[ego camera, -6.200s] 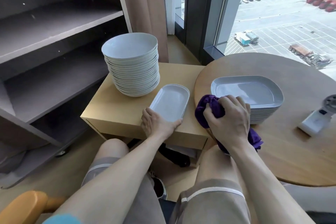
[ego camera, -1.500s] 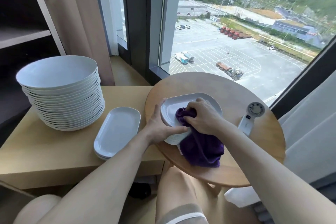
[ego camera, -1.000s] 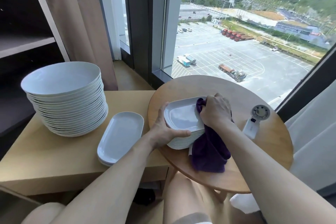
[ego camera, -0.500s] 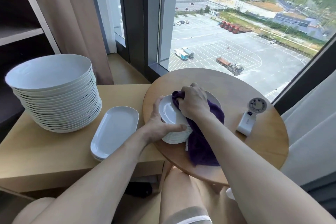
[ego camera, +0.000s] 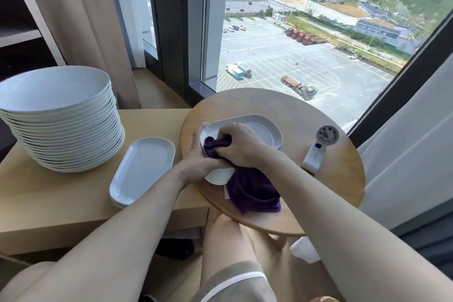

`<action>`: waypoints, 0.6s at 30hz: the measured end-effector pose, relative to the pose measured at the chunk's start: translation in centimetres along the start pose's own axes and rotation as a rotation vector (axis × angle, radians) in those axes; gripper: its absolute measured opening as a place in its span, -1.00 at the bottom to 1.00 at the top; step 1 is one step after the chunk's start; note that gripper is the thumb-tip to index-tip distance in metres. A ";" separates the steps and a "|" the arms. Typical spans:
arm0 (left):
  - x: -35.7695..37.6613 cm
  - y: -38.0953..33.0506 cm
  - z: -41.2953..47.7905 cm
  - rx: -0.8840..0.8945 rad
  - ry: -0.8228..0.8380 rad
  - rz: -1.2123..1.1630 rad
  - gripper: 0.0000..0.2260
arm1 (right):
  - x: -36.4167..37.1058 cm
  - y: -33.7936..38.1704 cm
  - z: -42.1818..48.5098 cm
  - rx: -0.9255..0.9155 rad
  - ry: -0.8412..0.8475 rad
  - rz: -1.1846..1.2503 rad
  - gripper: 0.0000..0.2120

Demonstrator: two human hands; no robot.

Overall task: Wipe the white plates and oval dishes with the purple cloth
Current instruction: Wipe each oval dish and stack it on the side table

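A stack of white oval dishes (ego camera: 263, 130) stands on the round wooden table (ego camera: 331, 186). My right hand (ego camera: 239, 143) grips the purple cloth (ego camera: 252, 191) and presses it on the near left part of the top dish; the rest of the cloth hangs over the stack's front onto the table. My left hand (ego camera: 196, 157) holds the stack's left edge, thumb on the rim. A short stack of oval dishes (ego camera: 143, 169) lies on the low wooden cabinet (ego camera: 61, 193). A tall stack of round white plates (ego camera: 61, 117) stands at the cabinet's left.
A small white handheld fan (ego camera: 318, 148) lies on the round table to the right of the dishes. A window and curtains are behind. Dark shelves are at the far left. My knees are below the table edge.
My right hand has swept the cloth from the far side of the top dish toward its near left edge. My left hand stays on the stack's left edge.
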State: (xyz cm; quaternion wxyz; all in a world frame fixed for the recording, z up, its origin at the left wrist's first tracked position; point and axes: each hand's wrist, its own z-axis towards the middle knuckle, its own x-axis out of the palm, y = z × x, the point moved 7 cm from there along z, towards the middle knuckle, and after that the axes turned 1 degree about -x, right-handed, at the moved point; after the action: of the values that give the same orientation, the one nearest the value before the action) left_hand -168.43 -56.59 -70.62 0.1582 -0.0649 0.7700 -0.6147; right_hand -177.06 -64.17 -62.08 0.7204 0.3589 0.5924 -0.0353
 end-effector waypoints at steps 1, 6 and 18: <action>-0.1 -0.1 0.0 -0.006 -0.009 0.008 0.15 | -0.2 -0.7 -0.4 0.013 -0.009 0.003 -0.76; -0.3 -0.1 0.0 -0.008 -0.020 0.003 0.12 | -2.0 -3.9 -1.6 0.093 -0.050 -0.067 -0.75; 0.0 0.7 0.6 -0.020 -0.010 0.001 0.11 | -3.9 -8.0 0.8 0.358 -0.217 -0.316 -0.68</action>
State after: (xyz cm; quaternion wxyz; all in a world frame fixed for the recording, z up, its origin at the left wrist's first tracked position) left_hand -168.11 -57.00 -71.40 0.1618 -0.0694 0.7754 -0.6064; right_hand -181.33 -71.99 -62.37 0.6903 0.3776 0.5448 -0.2899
